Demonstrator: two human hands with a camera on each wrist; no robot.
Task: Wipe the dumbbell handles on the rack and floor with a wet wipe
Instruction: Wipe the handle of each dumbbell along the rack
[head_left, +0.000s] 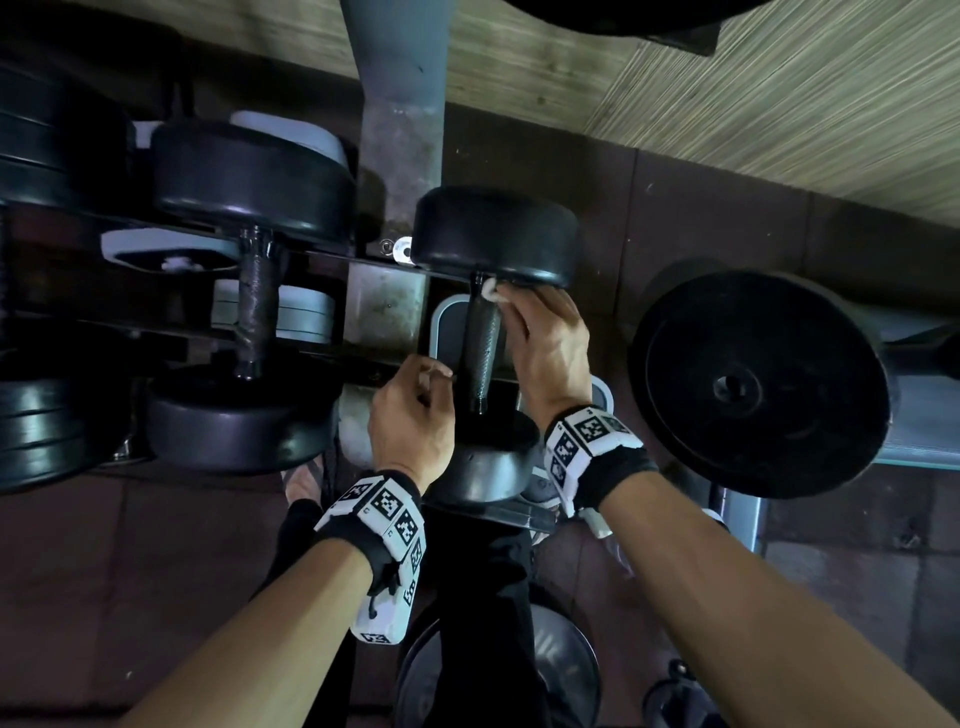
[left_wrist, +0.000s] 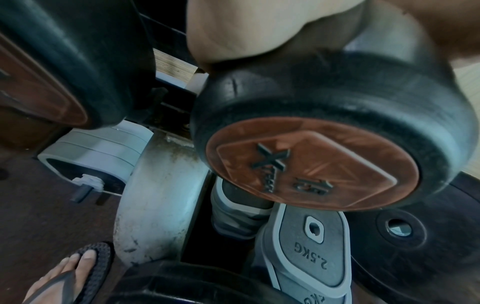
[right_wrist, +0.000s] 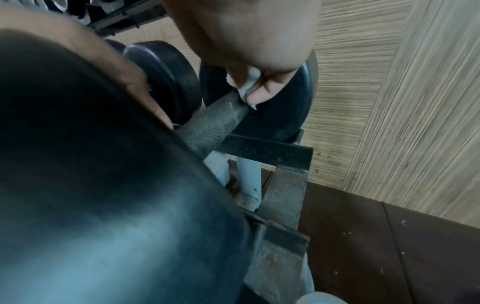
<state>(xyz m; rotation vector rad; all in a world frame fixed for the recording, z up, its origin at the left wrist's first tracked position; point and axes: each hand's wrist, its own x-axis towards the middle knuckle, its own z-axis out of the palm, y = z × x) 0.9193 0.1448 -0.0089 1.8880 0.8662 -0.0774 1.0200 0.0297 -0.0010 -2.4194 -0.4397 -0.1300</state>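
Note:
A black dumbbell lies across the rack rails, its knurled handle (head_left: 480, 343) (right_wrist: 215, 123) running away from me between the far head (head_left: 496, 234) and the near head (head_left: 488, 462) (left_wrist: 337, 102). My right hand (head_left: 511, 306) (right_wrist: 259, 82) pinches a small white wet wipe (head_left: 491, 291) (right_wrist: 246, 86) against the far end of the handle, just by the far head. My left hand (head_left: 428, 376) (left_wrist: 233, 30) sits to the left of the handle at the front rail, fingers loosely curled beside the near head, with nothing seen in it.
A larger dumbbell (head_left: 254, 301) lies on the rack to the left. A big black weight plate (head_left: 758, 384) stands to the right. The grey rack post (head_left: 400, 130) rises behind. Below the rack are grey 2.5 kg plates (left_wrist: 306, 246) and my sandalled foot (left_wrist: 72, 273).

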